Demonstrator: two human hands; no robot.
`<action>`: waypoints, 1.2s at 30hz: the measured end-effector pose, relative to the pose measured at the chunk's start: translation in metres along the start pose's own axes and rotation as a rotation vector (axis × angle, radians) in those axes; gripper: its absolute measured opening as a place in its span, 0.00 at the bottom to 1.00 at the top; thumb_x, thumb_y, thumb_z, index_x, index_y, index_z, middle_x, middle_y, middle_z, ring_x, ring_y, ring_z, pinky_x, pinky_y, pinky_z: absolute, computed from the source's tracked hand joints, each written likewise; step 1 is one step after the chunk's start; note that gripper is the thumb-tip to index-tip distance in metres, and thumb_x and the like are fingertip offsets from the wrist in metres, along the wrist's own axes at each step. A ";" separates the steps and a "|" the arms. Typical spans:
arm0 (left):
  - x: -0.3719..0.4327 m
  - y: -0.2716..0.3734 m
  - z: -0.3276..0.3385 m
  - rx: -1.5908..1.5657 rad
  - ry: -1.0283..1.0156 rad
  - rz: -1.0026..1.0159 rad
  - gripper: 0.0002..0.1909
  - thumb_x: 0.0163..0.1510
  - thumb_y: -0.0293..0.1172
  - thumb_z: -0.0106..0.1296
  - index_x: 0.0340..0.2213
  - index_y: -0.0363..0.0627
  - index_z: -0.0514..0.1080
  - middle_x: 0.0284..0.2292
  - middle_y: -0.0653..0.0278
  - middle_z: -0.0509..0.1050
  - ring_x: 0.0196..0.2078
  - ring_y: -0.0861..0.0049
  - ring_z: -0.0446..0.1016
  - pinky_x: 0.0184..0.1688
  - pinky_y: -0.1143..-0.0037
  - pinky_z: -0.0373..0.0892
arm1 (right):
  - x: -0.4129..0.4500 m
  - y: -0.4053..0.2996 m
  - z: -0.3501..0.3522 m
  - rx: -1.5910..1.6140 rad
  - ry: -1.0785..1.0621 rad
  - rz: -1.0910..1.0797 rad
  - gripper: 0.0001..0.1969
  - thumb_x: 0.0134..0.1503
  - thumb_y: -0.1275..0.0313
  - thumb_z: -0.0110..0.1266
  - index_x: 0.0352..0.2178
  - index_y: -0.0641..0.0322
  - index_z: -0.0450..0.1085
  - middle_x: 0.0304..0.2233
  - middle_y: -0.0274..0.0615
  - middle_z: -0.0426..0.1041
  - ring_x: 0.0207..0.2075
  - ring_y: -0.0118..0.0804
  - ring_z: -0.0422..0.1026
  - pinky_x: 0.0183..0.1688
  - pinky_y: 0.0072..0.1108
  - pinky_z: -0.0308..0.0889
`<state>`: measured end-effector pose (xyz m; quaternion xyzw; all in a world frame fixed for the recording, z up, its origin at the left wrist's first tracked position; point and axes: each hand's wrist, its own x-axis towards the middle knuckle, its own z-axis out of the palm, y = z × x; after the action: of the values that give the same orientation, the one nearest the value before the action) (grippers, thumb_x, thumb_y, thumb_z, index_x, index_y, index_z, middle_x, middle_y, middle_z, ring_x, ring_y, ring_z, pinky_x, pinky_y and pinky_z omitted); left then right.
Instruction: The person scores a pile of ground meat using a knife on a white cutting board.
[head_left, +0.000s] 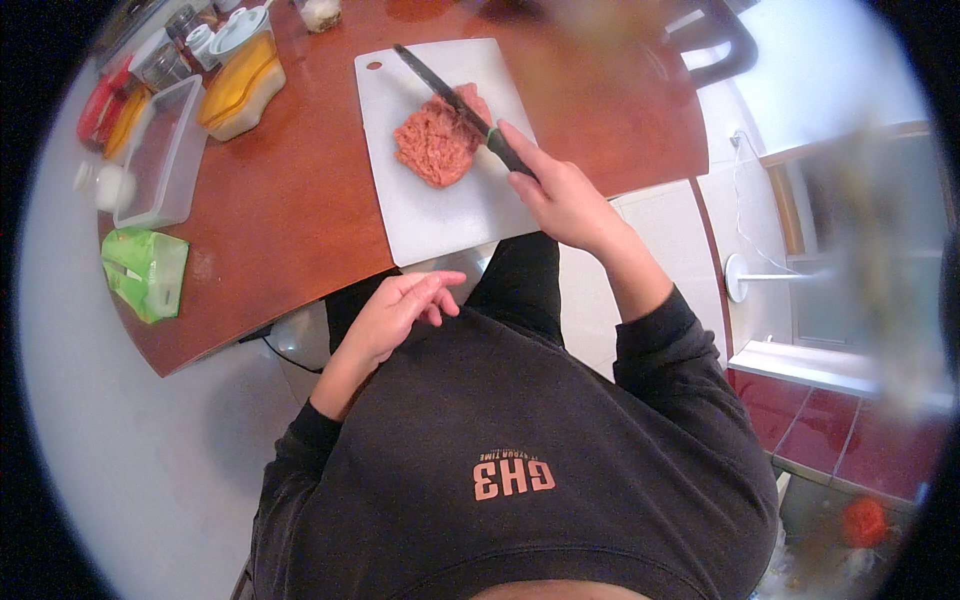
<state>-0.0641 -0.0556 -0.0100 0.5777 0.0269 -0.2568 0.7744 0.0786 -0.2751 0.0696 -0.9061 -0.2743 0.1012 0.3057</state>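
Note:
My right hand (559, 191) grips the dark handle of a kitchen knife (442, 88), whose blade points up and left across a mound of minced meat (436, 142). A small green ring shows where handle and blade meet. The meat lies on a white cutting board (442, 225) with a hole in one corner, set at the table's near edge. Below the board, close to my body, my left hand (409, 307) hangs with its fingers partly curled and nothing in them.
On the wooden table (300, 210), at left, stand a clear plastic container (169, 161), an orange-lidded container (244, 86), a green pouch (148, 274), a white-capped bottle (112, 186) and several jars. A blurred dark object crosses the top edge.

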 end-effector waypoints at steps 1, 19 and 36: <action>-0.002 0.000 -0.002 -0.009 0.010 0.001 0.20 0.65 0.37 0.38 0.48 0.36 0.71 0.30 0.66 0.74 0.29 0.85 0.67 0.34 0.84 0.65 | 0.000 -0.010 -0.006 -0.001 -0.012 -0.006 0.32 0.58 0.74 0.45 0.63 0.48 0.49 0.37 0.66 0.73 0.39 0.65 0.72 0.43 0.40 0.67; -0.015 0.110 -0.085 0.236 0.282 0.524 0.18 0.63 0.35 0.43 0.50 0.40 0.70 0.29 0.72 0.74 0.28 0.92 0.66 0.31 0.89 0.62 | -0.014 -0.028 -0.012 0.156 -0.060 0.138 0.31 0.58 0.74 0.43 0.63 0.47 0.50 0.38 0.63 0.74 0.43 0.62 0.72 0.45 0.36 0.67; 0.117 0.112 -0.177 0.393 0.683 0.773 0.16 0.61 0.39 0.49 0.46 0.45 0.73 0.28 0.78 0.69 0.25 0.94 0.61 0.26 0.90 0.57 | -0.013 -0.033 0.002 0.131 -0.069 0.121 0.32 0.57 0.79 0.42 0.63 0.54 0.49 0.51 0.63 0.66 0.48 0.60 0.71 0.51 0.33 0.65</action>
<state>0.1305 0.0850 -0.0094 0.7295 0.0139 0.2481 0.6373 0.0532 -0.2594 0.0880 -0.8950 -0.2220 0.1686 0.3481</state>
